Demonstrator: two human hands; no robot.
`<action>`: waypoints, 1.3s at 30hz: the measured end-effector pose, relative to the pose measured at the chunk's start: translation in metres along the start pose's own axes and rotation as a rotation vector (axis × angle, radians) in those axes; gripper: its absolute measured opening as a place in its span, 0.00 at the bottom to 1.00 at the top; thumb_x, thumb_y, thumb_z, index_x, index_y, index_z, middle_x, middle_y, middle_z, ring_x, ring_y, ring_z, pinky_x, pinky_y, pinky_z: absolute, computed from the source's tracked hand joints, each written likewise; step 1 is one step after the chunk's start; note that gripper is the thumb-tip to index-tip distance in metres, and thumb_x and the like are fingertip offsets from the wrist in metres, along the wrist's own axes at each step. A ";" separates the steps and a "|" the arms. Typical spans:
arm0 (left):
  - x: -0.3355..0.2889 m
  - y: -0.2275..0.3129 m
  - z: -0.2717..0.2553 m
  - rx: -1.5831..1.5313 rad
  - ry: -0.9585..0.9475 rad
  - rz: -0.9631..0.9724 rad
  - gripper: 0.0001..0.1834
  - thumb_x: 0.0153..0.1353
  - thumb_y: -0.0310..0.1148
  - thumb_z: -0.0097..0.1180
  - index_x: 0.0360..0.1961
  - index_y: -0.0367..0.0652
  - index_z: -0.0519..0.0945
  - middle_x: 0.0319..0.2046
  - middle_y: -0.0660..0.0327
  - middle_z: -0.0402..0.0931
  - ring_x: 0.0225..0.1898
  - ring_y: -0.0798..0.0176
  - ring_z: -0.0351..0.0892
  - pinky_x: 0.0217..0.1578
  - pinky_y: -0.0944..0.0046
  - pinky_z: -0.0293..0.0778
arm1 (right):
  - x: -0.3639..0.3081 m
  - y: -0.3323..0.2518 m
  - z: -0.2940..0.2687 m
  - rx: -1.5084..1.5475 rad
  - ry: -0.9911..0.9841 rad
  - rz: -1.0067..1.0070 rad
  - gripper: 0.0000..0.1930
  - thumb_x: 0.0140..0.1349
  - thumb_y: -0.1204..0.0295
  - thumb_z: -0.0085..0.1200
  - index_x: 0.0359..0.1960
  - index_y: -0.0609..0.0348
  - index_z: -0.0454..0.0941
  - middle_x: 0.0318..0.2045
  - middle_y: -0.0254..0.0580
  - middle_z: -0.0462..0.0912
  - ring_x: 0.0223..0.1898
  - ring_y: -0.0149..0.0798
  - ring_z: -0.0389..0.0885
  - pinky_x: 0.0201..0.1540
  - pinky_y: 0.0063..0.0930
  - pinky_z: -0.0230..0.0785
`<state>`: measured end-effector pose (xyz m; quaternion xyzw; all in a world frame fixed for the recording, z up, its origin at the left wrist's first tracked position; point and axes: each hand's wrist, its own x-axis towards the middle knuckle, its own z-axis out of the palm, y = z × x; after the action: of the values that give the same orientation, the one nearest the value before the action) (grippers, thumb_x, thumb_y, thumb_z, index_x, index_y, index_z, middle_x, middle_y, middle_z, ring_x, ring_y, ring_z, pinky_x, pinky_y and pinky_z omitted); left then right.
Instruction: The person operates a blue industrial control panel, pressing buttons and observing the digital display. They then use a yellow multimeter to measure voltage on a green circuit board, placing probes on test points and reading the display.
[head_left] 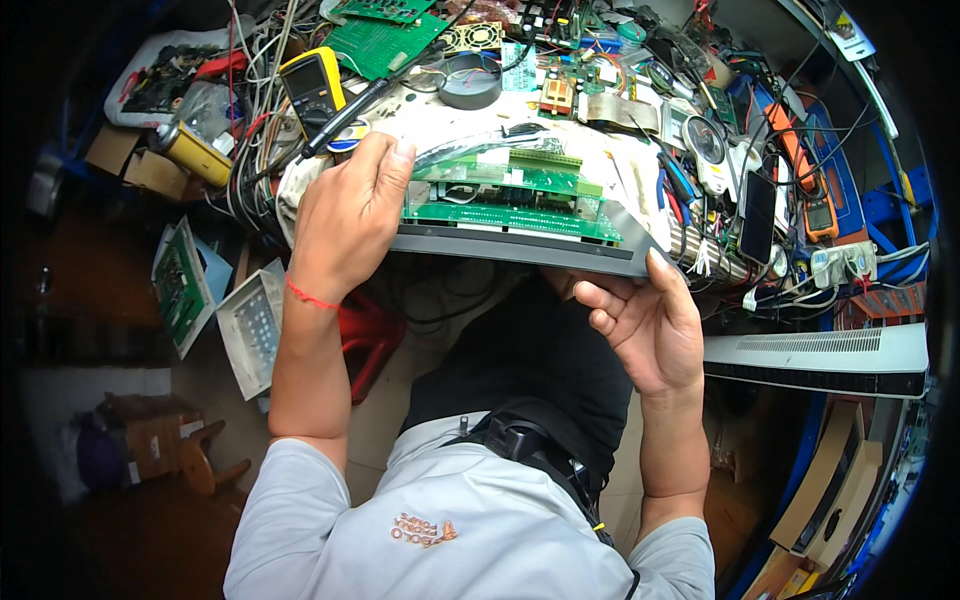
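A dark grey panel (520, 252) with green circuit boards (515, 212) on its far side is tilted up at the bench's near edge. Clear plastic film (465, 150) lies along the top of the boards. My left hand (350, 215) grips the panel's left end, thumb and fingers closed around it. At the right corner, my right hand (645, 325) has its thumb against the edge and its other fingers loosely curled below, steadying the panel. Part of the right fingers is hidden under it.
A yellow multimeter (313, 88) and a black pen-like tool (345, 118) lie beyond my left hand. To the right are a phone (757, 218), an orange clamp meter (820, 215) and a power strip (845, 263). Cables and loose boards (385, 42) crowd the bench. A red stool (368, 345) stands below.
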<state>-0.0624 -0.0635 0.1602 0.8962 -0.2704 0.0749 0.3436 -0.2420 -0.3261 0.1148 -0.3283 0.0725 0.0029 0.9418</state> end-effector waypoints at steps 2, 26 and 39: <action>0.002 0.000 -0.001 -0.011 -0.013 -0.018 0.20 0.79 0.47 0.45 0.43 0.41 0.77 0.25 0.44 0.80 0.32 0.33 0.80 0.33 0.41 0.71 | 0.003 0.000 0.002 -0.004 0.000 0.006 0.25 0.82 0.57 0.39 0.67 0.67 0.71 0.55 0.61 0.84 0.53 0.51 0.88 0.47 0.34 0.84; -0.057 -0.066 0.017 -0.515 -0.167 -0.294 0.16 0.62 0.18 0.62 0.51 0.33 0.79 0.44 0.59 0.84 0.47 0.67 0.82 0.53 0.66 0.75 | -0.036 0.061 -0.041 -0.020 -0.030 0.001 0.29 0.71 0.70 0.48 0.68 0.80 0.64 0.58 0.70 0.80 0.55 0.64 0.85 0.53 0.43 0.87; -0.019 -0.077 0.037 -0.715 -0.142 -0.189 0.14 0.63 0.18 0.64 0.50 0.34 0.80 0.45 0.62 0.83 0.48 0.69 0.82 0.53 0.68 0.75 | 0.007 0.060 -0.073 -0.102 -0.083 -0.122 0.29 0.72 0.74 0.48 0.73 0.70 0.61 0.65 0.57 0.76 0.62 0.56 0.81 0.60 0.54 0.81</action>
<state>-0.0388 -0.0319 0.0820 0.7436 -0.2188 -0.1188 0.6206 -0.2479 -0.3246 0.0203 -0.3794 0.0127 -0.0373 0.9244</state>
